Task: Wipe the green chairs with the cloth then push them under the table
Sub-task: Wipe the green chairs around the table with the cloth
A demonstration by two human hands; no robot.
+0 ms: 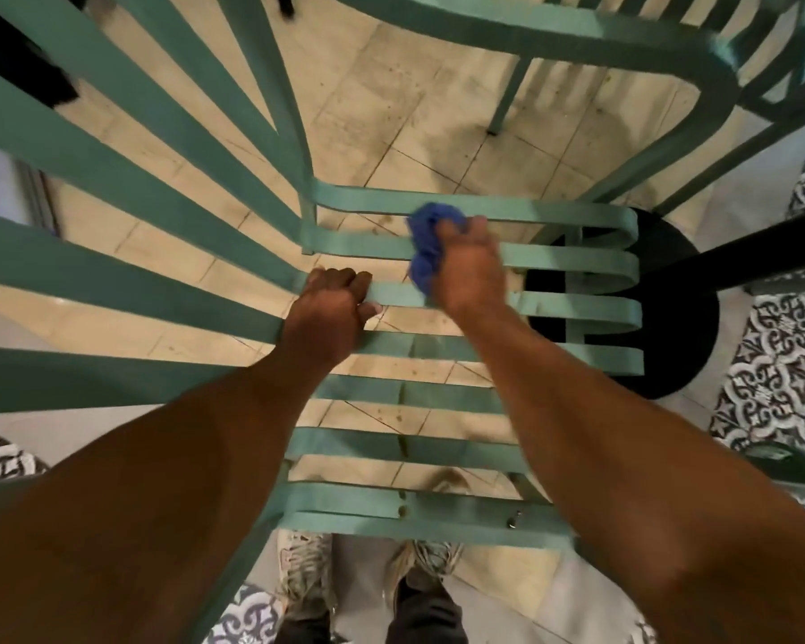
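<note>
Item: green chair (554, 309), slatted seat, centre of frame, viewed from above. Right hand (468, 267) bunches the blue cloth (426, 244) against the upper slats; left hand (333, 309) is curled round a slat at the seat's left edge, steadying it. Step in hand, by judgement: wiping. Advice: run the cloth along each slat end to end, row by row, bracing throughout. Second green chair (623, 44), upper right.

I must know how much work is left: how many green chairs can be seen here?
2. One green chair is directly below, held by the left hand and wiped by the right hand. A second chair is at top right. More may be out of view.
</note>
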